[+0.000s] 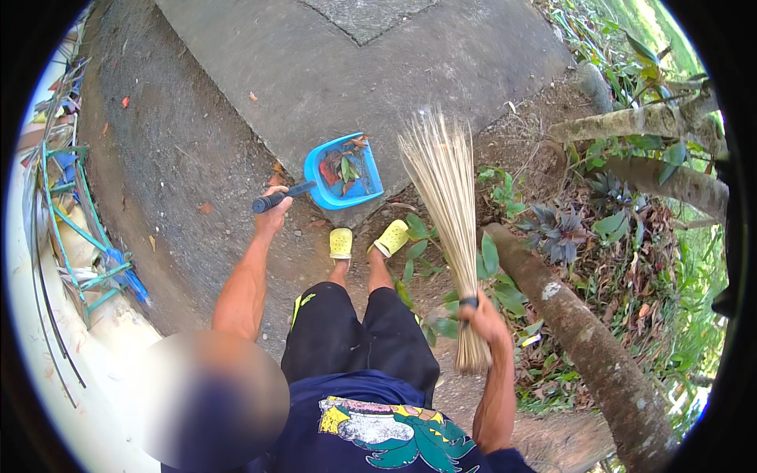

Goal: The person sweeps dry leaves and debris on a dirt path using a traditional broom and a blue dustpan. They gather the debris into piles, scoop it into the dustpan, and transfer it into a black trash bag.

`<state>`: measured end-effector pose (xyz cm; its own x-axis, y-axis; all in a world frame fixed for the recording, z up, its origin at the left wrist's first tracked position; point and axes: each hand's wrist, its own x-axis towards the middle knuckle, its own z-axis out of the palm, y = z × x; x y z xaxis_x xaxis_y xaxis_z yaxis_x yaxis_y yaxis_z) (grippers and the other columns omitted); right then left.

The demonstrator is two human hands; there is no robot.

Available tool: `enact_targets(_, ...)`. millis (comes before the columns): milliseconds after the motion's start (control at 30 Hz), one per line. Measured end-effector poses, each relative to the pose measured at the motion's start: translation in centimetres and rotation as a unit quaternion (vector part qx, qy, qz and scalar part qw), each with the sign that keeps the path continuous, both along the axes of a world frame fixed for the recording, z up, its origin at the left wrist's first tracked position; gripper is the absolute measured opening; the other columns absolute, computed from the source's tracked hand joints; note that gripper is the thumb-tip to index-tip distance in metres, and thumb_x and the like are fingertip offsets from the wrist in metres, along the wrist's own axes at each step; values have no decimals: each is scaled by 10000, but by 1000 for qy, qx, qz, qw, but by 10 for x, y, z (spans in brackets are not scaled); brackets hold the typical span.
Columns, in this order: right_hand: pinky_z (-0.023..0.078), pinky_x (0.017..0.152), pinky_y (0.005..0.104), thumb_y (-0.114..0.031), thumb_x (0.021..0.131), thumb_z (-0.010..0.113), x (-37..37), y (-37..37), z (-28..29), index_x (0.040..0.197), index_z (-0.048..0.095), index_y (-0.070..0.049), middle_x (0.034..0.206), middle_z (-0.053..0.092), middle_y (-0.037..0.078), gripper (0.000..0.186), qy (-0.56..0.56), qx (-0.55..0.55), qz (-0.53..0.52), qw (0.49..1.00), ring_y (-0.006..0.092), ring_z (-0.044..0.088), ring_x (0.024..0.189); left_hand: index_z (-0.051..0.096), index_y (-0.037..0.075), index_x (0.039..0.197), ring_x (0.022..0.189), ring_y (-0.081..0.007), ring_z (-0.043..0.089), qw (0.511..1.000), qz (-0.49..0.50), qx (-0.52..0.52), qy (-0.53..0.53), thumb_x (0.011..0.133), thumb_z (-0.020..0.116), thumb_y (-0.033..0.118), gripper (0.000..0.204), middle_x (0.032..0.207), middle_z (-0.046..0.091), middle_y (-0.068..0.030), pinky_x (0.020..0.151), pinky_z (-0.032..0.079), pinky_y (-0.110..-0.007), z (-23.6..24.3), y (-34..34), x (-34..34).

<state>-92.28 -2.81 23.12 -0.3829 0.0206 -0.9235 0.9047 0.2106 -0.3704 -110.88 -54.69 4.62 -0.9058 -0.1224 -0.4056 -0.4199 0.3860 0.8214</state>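
My left hand (273, 206) is closed round the dark handle of a blue dustpan (322, 195). Several dry leaves (344, 169), brown, red and green, lie in the pan. On the right, my right hand (486, 319) grips a stick broom (447, 205) near its dark binding. The broom's pale bristles fan out away from me, their tips over the concrete to the right of the dustpan. Its butt end points back toward me.
Concrete slab (378, 75) stretches ahead, with dirt ground (158, 158) at left. A tree trunk (583, 339), plants and leaf litter (631, 292) line the right side. A green metal frame (79, 229) stands among clutter at far left. My yellow clogs (341, 243) are just below the pan.
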Motion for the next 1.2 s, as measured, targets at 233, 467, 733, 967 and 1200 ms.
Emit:
enact_targets(233, 512, 756, 342, -184, 790, 710, 3, 16, 65, 1416, 489, -32, 981, 601, 85, 681, -1, 70, -17, 997, 186, 586, 835, 702, 96, 1078, 804, -91, 566, 999, 14, 11, 29, 845, 760, 141, 244, 879, 616, 22, 715, 476, -290, 0, 16, 5)
enact_targets(467, 545, 915, 481, -279, 818, 660, -114, -16, -86, 1444, 432, -5, 1202, 669, 318, 720, 59, 180, 197, 962, 421, 688, 1064, 702, 84, 1080, 798, -104, 577, 999, 24, -37, 9, 842, 768, 145, 254, 870, 623, 19, 705, 481, -305, 2, 19, 1)
enact_targets(733, 511, 1026, 476, -278, 819, 688, -92, -59, -12, 1580, 207, 89, 1232, 645, 386, 973, -4, 113, 358, 927, 492, 652, 1167, 700, 97, 1109, 763, -91, 575, 974, 214, 38, -66, 842, 775, 107, 278, 866, 617, 25, 664, 476, -297, 3, 2, 35)
enact_targets(967, 558, 812, 462, -248, 800, 658, -155, -34, 12, 1433, 360, 52, 1060, 692, 282, 761, 92, 189, 276, 938, 390, 704, 900, 693, 119, 1143, 749, -73, 549, 962, 272, -11, -28, 862, 763, 95, 290, 865, 591, 40, 642, 446, -266, -13, -19, 95)
enact_targets(1200, 617, 618, 438, -141, 946, 616, -194, -104, -102, 1360, 360, 36, 1032, 678, 260, 518, 0, 129, 345, 930, 345, 713, 822, 683, 116, 1145, 855, -105, 576, 974, 223, -20, -33, 872, 761, 157, 287, 969, 627, 23, 745, 479, -300, 2, -17, 71)
